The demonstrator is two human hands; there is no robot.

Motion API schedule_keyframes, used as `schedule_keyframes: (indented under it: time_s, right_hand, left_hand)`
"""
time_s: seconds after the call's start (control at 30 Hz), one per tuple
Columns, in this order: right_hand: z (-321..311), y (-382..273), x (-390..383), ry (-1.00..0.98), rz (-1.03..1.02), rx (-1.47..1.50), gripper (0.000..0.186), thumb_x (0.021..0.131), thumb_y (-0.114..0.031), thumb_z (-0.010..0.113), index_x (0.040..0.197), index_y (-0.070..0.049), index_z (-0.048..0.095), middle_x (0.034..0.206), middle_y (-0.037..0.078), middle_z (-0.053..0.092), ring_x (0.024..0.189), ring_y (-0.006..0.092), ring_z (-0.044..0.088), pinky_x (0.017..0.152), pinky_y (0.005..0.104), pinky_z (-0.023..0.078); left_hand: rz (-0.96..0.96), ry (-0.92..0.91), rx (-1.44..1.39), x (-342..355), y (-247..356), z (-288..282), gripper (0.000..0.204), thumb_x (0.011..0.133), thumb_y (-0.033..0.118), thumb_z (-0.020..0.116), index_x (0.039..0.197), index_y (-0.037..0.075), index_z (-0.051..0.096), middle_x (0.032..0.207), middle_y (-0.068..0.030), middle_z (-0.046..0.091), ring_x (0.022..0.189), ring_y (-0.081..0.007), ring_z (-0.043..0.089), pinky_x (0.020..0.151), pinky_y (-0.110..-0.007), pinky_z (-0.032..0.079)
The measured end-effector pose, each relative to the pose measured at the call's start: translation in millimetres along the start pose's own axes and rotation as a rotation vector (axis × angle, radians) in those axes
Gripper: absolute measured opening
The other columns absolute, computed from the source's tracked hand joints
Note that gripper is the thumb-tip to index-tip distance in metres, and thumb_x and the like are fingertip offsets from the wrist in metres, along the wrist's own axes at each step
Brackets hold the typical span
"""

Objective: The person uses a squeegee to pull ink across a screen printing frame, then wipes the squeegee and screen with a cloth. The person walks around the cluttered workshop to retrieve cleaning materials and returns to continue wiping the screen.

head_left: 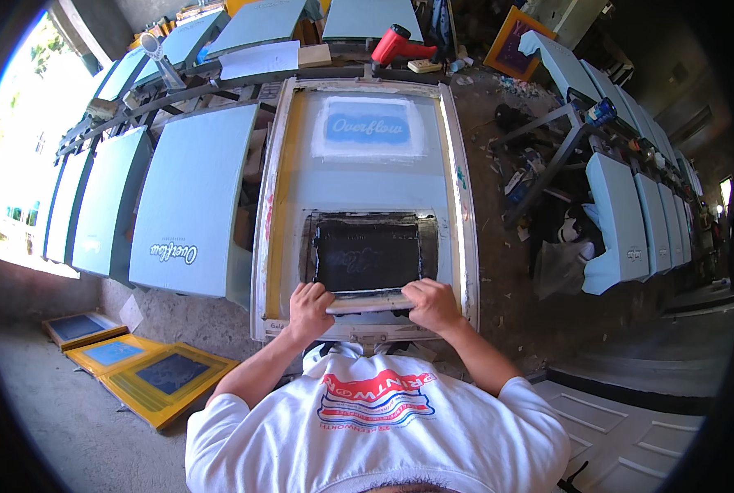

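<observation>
My left hand (310, 311) and my right hand (432, 304) are both closed round the ends of a wide squeegee (370, 305), held level across the near part of a screen-printing frame (463, 193). Just beyond the squeegee, a dark rectangle of black ink (367, 256) covers part of the mesh, edged with tape, and faint lettering shows through it. Farther up the same screen is a blue lettered stencil (368, 127) with a white border. Under the screen lies light blue cloth. The squeegee's blade edge is hidden from here.
Light blue shirts on printing boards stand at left (193, 193), along the back and at right (616, 222). A red heat gun (392, 45) sits beyond the frame. Yellow-framed screens (142, 355) lie on the floor at lower left. A metal stand (566, 156) is at right.
</observation>
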State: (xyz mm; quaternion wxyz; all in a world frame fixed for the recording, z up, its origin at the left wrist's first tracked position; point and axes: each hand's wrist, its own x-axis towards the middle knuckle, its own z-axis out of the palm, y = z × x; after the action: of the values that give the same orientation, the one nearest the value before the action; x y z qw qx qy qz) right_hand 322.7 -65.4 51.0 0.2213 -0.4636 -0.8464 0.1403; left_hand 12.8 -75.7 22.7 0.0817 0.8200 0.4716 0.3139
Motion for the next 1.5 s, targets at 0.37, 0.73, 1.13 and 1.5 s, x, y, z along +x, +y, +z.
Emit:
schedule_keyframes:
  time_s: [0.37,0.73,1.13,1.5]
  right_hand:
    - [16.2,42.2,83.7,0.218,-0.011,-0.083,0.009,0.068,0.0,0.062,0.074,-0.006,0.064,0.075,0.011,0.067,0.077,0.0334,0.069,0.066,0.0449,0.055]
    - [0.9,23.2,72.4,0.147,-0.02,-0.109,0.008,0.069,-0.001,0.059,0.074,-0.007,0.062,0.079,0.01,0.069,0.079,0.0333,0.069,0.07,0.0455,0.056]
    - [38.6,-21.8,-18.5,0.287,-0.034,-0.139,0.021,0.067,0.001,0.066,0.087,-0.005,0.068,0.093,0.008,0.073,0.092,0.0257,0.072,0.078,0.0395,0.059]
    - [7.7,-40.0,-17.1,0.205,0.012,-0.08,0.018,0.069,0.001,0.064,0.086,-0.004,0.064,0.091,0.009,0.072,0.091,0.0292,0.071,0.082,0.0415,0.056]
  left_hand:
    - [0.035,0.142,0.067,77.2,-58.7,21.7,0.024,0.053,0.005,0.07,0.074,0.009,0.06,0.08,-0.0079,0.051,0.079,-0.0315,0.056,0.071,-0.044,0.043]
    - [0.018,0.165,0.045,63.0,-42.5,8.7,0.028,0.049,0.0,0.066,0.076,0.007,0.061,0.076,-0.01,0.051,0.075,-0.0342,0.056,0.068,-0.046,0.044]
    - [0.081,-0.01,0.001,-21.5,-11.2,-8.4,0.034,0.051,0.004,0.072,0.084,0.009,0.064,0.082,-0.006,0.051,0.08,-0.0278,0.056,0.072,-0.041,0.044]
    - [0.058,-0.044,0.01,-17.3,2.2,-29.0,0.033,0.055,0.003,0.069,0.088,0.006,0.065,0.085,-0.0079,0.054,0.082,-0.0288,0.057,0.076,-0.041,0.047]
